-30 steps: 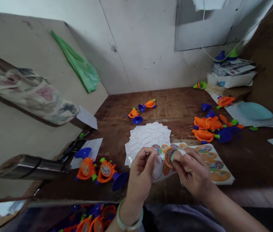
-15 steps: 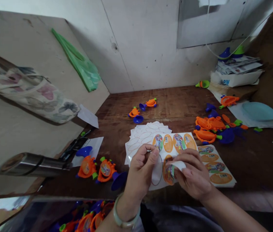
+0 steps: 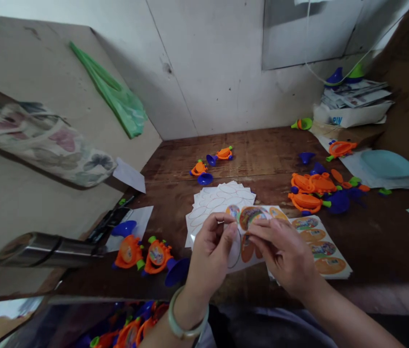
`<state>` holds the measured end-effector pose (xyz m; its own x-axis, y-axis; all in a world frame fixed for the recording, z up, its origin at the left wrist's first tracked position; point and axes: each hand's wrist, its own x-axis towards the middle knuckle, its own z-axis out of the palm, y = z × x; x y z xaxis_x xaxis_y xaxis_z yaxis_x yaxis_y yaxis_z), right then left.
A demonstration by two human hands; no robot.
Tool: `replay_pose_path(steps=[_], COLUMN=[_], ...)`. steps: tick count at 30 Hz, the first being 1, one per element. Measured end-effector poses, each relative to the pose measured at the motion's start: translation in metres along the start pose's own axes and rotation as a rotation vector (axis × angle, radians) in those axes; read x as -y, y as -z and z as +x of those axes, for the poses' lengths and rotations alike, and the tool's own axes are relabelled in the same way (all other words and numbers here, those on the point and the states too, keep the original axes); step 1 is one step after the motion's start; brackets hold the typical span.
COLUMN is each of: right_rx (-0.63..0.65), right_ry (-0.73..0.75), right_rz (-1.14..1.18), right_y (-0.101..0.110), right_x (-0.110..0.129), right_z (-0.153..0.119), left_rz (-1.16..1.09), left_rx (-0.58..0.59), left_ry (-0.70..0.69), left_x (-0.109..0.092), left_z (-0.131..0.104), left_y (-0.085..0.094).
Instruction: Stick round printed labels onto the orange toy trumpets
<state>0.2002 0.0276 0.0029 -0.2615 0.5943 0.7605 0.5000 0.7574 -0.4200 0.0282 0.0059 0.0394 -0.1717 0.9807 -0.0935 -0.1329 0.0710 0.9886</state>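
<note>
My left hand point(image 3: 209, 256), a pale bangle on its wrist, is closed in a pinch on a white sheet of oval stickers point(image 3: 245, 263). Beside its thumb the sheet has a bare oval outline. Over the sheet's upper part, my right hand point(image 3: 291, 253) pinches an oval orange-and-multicoloured sticker point(image 3: 251, 216); the fingers hide part of it. Right of that hand lies a stack of similar sticker sheets point(image 3: 331, 249). Behind my hands, several white sheets with oval outlines point(image 3: 218, 198) are fanned out on the brown table point(image 3: 262, 150).
Two orange toy trumpets with blue bells point(image 3: 157, 256) lie at the left, beside a steel flask point(image 3: 45, 249). Two more trumpets point(image 3: 225, 153) lie further back. Orange toy parts point(image 3: 313, 186) are heaped at the right, near a pale blue tray point(image 3: 388, 164). More toys point(image 3: 128, 333) sit below the table edge.
My right hand has moved up and slightly left over the sheet, bringing the sticker from the lower row to the upper row. My left hand has hardly moved.
</note>
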Motion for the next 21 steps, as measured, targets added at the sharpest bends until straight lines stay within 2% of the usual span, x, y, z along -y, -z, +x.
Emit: replay_pose_path(steps=[3,5,8,10,13,15,18,21], right_rx=[-0.083,-0.059,0.124,0.264,0.364,0.259,0.057,-0.020], right_ry=[0.131,0.176,0.280,0.326,0.273,0.199,0.029,-0.167], right_rz=[0.046,0.080,0.164,0.219,0.256,0.282,0.369,0.424], right_y=[0.004,0.009,0.021,0.028,0.028,0.020,-0.002,-0.020], right_x=[-0.001,0.003,0.017,0.025,0.028,0.024,0.016,0.015], right_z=[0.000,-0.003,-0.010,-0.016,-0.025,-0.031,-0.043,-0.059], left_rz=[-0.051,-0.008,0.211,0.377,0.563,0.711,0.919,1.056], left_rx=[0.026,0.011,0.046,0.140,0.230,0.196,0.034,-0.132], left_ry=[0.067,0.054,0.004,0.013,0.061,0.062,0.035,0.011], left_x=[0.000,-0.001,0.003,0.010,0.021,0.023,0.017,0.011], left_z=[0.002,0.010,0.037,0.065,0.116,0.152,0.210,0.259], left_y=[0.002,0.007,0.020,0.031,0.048,0.059,0.072,0.077])
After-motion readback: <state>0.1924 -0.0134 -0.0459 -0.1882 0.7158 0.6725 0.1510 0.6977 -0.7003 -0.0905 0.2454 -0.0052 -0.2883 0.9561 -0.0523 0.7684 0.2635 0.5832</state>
